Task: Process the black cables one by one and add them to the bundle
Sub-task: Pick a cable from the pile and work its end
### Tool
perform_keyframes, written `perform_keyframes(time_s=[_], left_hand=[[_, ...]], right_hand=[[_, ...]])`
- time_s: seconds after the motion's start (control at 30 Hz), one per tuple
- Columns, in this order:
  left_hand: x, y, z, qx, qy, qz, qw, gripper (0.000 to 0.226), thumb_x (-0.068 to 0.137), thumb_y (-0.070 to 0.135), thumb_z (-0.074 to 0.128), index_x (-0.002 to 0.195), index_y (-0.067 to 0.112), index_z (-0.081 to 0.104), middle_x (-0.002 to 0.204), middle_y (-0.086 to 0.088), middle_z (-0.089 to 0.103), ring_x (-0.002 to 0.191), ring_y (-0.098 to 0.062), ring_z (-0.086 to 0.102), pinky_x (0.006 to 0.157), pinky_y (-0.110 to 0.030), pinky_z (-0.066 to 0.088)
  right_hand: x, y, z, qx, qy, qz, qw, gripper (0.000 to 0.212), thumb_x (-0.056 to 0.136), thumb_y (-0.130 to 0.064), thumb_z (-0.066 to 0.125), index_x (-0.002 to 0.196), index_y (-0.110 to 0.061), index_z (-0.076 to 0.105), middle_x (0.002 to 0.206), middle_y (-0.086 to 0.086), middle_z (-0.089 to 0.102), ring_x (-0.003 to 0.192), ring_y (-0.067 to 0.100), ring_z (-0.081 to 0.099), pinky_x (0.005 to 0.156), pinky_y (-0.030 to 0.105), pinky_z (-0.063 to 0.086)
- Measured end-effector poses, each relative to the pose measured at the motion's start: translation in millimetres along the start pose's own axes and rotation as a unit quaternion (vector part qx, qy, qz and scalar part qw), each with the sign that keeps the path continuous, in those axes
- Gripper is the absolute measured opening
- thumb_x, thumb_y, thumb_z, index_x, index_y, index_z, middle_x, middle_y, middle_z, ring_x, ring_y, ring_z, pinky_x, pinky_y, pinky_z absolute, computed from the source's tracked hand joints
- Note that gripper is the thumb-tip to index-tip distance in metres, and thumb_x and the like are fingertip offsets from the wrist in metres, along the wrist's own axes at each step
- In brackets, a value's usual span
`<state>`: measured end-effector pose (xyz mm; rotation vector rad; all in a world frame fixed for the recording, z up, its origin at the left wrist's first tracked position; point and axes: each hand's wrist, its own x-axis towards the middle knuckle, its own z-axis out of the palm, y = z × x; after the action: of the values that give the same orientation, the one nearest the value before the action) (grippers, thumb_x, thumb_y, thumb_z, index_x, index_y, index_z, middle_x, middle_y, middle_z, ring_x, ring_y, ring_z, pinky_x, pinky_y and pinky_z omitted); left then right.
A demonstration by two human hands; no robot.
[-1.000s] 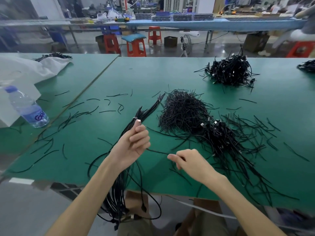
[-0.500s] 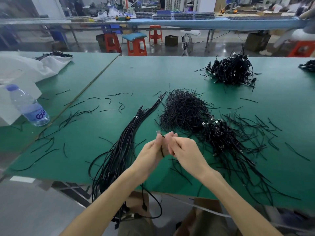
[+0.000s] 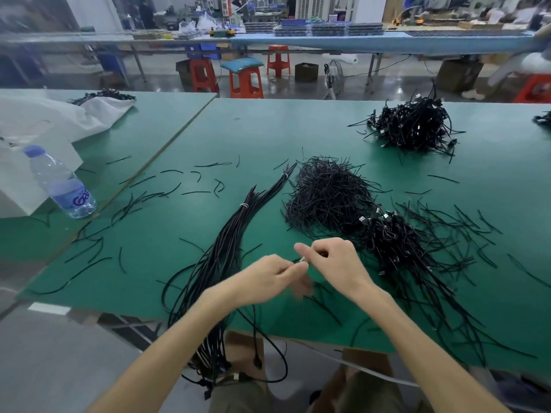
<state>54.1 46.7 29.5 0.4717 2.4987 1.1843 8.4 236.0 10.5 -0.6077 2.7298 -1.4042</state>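
My left hand and right hand pinch one cable between their fingers, near the one bundle.

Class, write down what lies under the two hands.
Green table and loose black strands; the left hand and right hand, pinching a cable, hide the rest.

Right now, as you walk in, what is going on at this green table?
A person is working on one cable. The left hand and right hand meet above the table and pinch the cable's pale-tipped end between them; blur hides the detail. The tied bundle lies left of the hands, held by neither. A pile of loose cables waits on the right.
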Motion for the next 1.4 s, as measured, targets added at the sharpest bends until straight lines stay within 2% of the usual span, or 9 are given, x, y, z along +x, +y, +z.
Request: perform_keyframes(time_s=[0.27,0.43,0.5,0.57,0.63,0.77,0.97,1.23,1.4], left_hand=[[20.2,-1.0,27.6,-0.488,0.182,-0.037,0.853,0.055,0.111,0.044,0.029,0.136,0.006,0.06,0.131,-0.004,0.069,0.124,-0.014,0.064,0.108,-0.032,0.045],[18.6,7.8,-13.1,-0.768,0.195,-0.005,0.61,0.024,0.103,0.021,0.048,0.092,0.01,0.066,0.067,0.003,0.067,0.056,-0.01,0.065,0.054,-0.021,0.053],[9.5,10.7,-33.7,-0.751,0.19,0.012,0.632,0.033,0.103,0.023,0.048,0.071,0.019,0.055,0.048,0.01,0.036,0.037,-0.007,0.027,0.041,-0.021,0.026],[-0.7,9.0,-45.3,-0.595,0.187,0.021,0.781,0.045,0.104,0.036,0.047,0.062,0.023,0.048,0.048,0.01,0.024,0.043,-0.012,0.014,0.045,-0.026,0.014],[-8.7,5.1,-42.4,-0.338,0.139,0.016,0.931,0.051,0.101,0.05,0.049,0.059,0.022,0.05,0.049,0.005,0.03,0.043,-0.015,0.02,0.043,-0.024,0.019],[-9.9,-3.5,-16.3,-0.13,0.014,-0.009,0.991,0.054,0.107,0.051,0.039,0.088,0.019,0.077,0.077,-0.001,0.077,0.068,-0.019,0.072,0.068,-0.027,0.058],[4.3,-13.9,23.4,-0.234,0.072,-0.01,0.969,0.05,0.111,0.042,0.033,0.14,0.013,0.06,0.135,0.013,0.066,0.133,-0.003,0.055,0.113,-0.017,0.037],[9.4,9.0,23.3,-0.664,0.158,-0.051,0.729,0.058,0.111,0.046,0.025,0.134,0.007,0.062,0.134,-0.004,0.068,0.124,-0.018,0.065,0.099,-0.032,0.047],[7.8,15.1,19.8,-0.742,0.178,-0.102,0.638,0.043,0.107,0.047,0.043,0.092,0.014,0.066,0.07,0.002,0.061,0.065,-0.021,0.066,0.081,-0.034,0.051]], right_hand=[[-16.5,-18.9,12.8,0.139,0.047,0.005,0.989,0.057,0.105,-0.048,0.049,0.058,-0.016,0.052,0.05,-0.009,0.046,0.05,0.006,0.039,0.056,0.022,0.035],[-28.1,-7.3,16.2,0.064,-0.001,-0.004,0.998,0.06,0.104,-0.055,0.046,0.059,-0.016,0.042,0.048,-0.008,0.037,0.047,0.007,0.032,0.052,0.023,0.03],[-26.5,3.0,6.2,0.02,0.016,-0.001,1.0,0.063,0.103,-0.055,0.046,0.058,-0.015,0.029,0.05,-0.006,0.028,0.051,0.012,0.027,0.062,0.028,0.035],[-21.5,12.8,-6.5,-0.016,0.054,0.001,0.998,0.062,0.104,-0.049,0.048,0.057,-0.017,0.024,0.049,-0.005,0.025,0.052,0.015,0.027,0.084,0.035,0.043],[-15.0,19.1,-16.1,-0.029,0.097,0.004,0.995,0.061,0.105,-0.044,0.048,0.055,-0.017,0.024,0.048,-0.004,0.025,0.05,0.015,0.027,0.088,0.036,0.044],[-4.8,6.9,-15.0,0.027,0.149,0.011,0.988,0.063,0.104,-0.048,0.049,0.055,-0.019,0.022,0.045,-0.009,0.022,0.045,0.01,0.021,0.049,0.018,0.022],[-9.3,-34.3,2.0,0.111,0.144,-0.001,0.983,0.06,0.105,-0.043,0.052,0.053,-0.02,0.03,0.046,-0.008,0.03,0.047,0.008,0.027,0.048,0.026,0.025],[-37.3,-41.0,30.8,0.041,0.097,-0.043,0.994,0.051,0.106,-0.035,0.048,0.061,-0.014,0.044,0.054,-0.004,0.044,0.054,0.016,0.038,0.061,0.029,0.028],[-45.5,-34.7,38.1,-0.014,0.039,-0.031,0.999,0.041,0.105,-0.04,0.049,0.066,-0.027,0.048,0.066,-0.005,0.054,0.069,0.017,0.048,0.076,0.035,0.039]])
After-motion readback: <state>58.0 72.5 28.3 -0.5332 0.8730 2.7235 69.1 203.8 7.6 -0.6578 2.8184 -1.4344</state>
